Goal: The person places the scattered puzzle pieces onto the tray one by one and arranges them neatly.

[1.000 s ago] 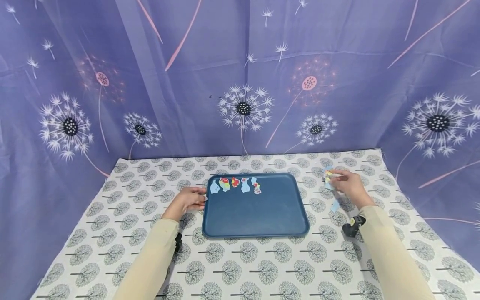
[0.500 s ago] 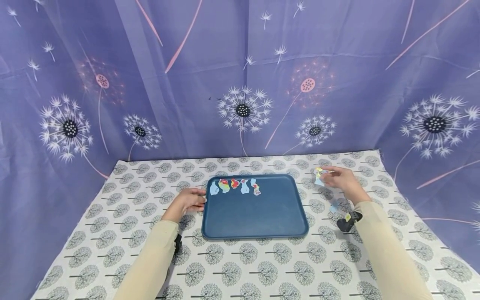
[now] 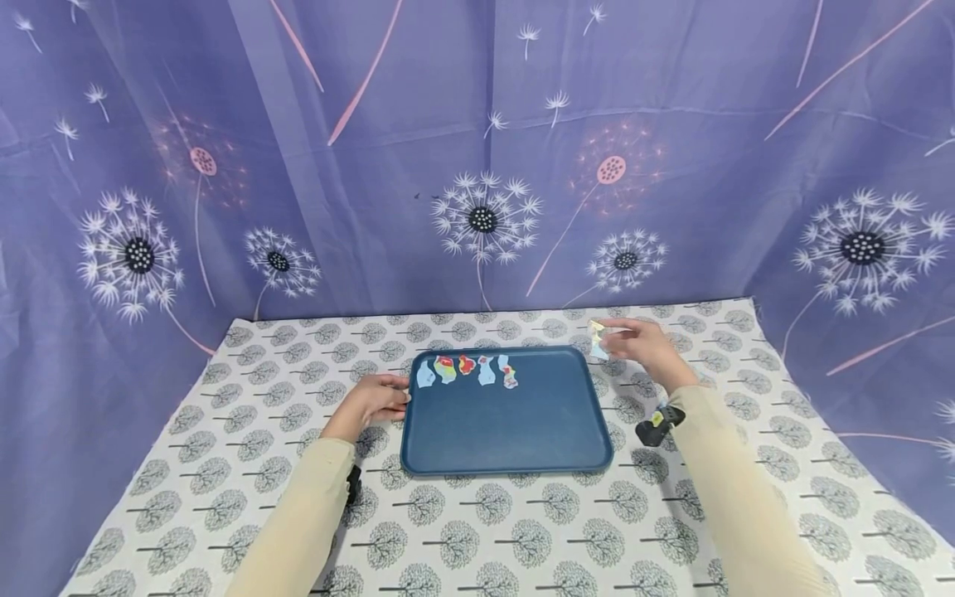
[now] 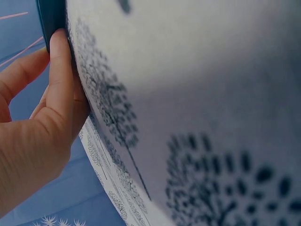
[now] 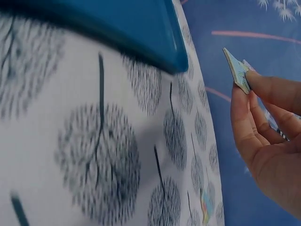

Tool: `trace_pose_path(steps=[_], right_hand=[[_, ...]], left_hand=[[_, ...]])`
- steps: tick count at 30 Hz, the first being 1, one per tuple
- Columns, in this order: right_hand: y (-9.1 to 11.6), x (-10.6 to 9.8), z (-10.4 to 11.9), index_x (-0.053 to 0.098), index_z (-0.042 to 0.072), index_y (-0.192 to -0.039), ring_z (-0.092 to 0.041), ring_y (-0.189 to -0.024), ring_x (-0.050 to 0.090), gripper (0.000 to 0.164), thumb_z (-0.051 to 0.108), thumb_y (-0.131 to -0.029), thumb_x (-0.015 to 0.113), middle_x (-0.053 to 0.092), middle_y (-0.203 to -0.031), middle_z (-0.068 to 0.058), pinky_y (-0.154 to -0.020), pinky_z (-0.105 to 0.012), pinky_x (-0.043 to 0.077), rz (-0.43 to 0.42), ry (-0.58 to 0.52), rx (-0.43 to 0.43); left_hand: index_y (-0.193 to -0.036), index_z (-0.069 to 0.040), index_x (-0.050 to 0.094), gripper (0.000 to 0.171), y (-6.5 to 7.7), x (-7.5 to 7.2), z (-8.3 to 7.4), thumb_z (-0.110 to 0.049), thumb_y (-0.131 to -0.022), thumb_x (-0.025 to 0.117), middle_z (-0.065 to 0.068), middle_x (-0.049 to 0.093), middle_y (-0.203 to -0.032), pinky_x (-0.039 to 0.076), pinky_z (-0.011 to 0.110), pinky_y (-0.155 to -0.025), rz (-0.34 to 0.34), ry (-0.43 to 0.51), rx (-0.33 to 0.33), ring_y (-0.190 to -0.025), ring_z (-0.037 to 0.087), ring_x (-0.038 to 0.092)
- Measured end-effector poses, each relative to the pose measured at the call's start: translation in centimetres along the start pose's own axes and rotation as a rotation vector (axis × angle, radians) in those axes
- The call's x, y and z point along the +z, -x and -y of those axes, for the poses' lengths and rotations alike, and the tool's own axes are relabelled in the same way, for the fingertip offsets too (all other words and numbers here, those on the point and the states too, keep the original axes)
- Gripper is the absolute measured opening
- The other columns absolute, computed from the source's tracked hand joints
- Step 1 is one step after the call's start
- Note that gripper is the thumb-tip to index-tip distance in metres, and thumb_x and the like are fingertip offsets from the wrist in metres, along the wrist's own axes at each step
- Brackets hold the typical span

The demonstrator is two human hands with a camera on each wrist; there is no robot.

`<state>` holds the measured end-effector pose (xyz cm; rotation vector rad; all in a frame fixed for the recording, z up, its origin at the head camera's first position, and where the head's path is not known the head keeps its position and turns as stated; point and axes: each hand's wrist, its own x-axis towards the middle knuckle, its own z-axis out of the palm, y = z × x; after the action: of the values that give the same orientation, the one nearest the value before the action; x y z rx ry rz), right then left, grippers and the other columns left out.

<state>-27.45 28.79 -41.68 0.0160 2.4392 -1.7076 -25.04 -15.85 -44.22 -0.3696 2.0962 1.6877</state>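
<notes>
A dark blue tray (image 3: 507,431) lies on the table. Along its far left edge several small, irregular puzzle pieces (image 3: 445,370) in light blue, red and yellow form a row. My left hand (image 3: 376,402) holds the tray's left rim; in the left wrist view, finger and thumb meet at the tray edge (image 4: 51,21). Beyond the tray's far right corner, my right hand (image 3: 640,344) pinches a light blue and yellow puzzle piece (image 3: 599,342) between thumb and fingers. The right wrist view shows this flat piece (image 5: 239,75) from its edge, raised above the cloth.
A white cloth (image 3: 462,531) printed with grey trees covers the table. Purple curtains (image 3: 373,207) with dandelions stand behind and at both sides. Another colourful piece (image 5: 205,205) lies on the cloth in the right wrist view.
My right hand has carried the puzzle piece from the right side of the table leftward to the tray's far right corner. The left hand and tray stay in place.
</notes>
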Motion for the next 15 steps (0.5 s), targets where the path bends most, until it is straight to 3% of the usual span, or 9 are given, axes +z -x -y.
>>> trace_pose_path(steps=[8,15], right_hand=[[-1.1,2.9,1.3,0.047,0.000,-0.139,-0.013,-0.095,0.063,0.053,0.000,-0.089,0.064,0.056,-0.126,-0.028,-0.097,-0.038,0.052,0.015,-0.057,-0.001],[-2.0,5.1,1.9,0.048,-0.004,-0.136,-0.011,-0.086,0.065,0.052,-0.006,-0.087,0.064,0.066,-0.107,-0.019,-0.083,-0.028,0.059,0.035,-0.092,-0.019]], left_hand=[[-0.133,0.007,0.051,0.046,-0.3,-0.1,0.3,0.009,-0.088,0.058,0.013,0.064,-0.082,0.062,0.027,-0.067,-0.009,-0.008,0.011,-0.065,0.016,0.064],[-0.133,0.007,0.051,0.047,-0.3,0.0,0.2,0.010,-0.087,0.058,0.013,0.064,-0.082,0.062,0.028,-0.068,-0.008,-0.003,0.009,-0.066,0.017,0.064]])
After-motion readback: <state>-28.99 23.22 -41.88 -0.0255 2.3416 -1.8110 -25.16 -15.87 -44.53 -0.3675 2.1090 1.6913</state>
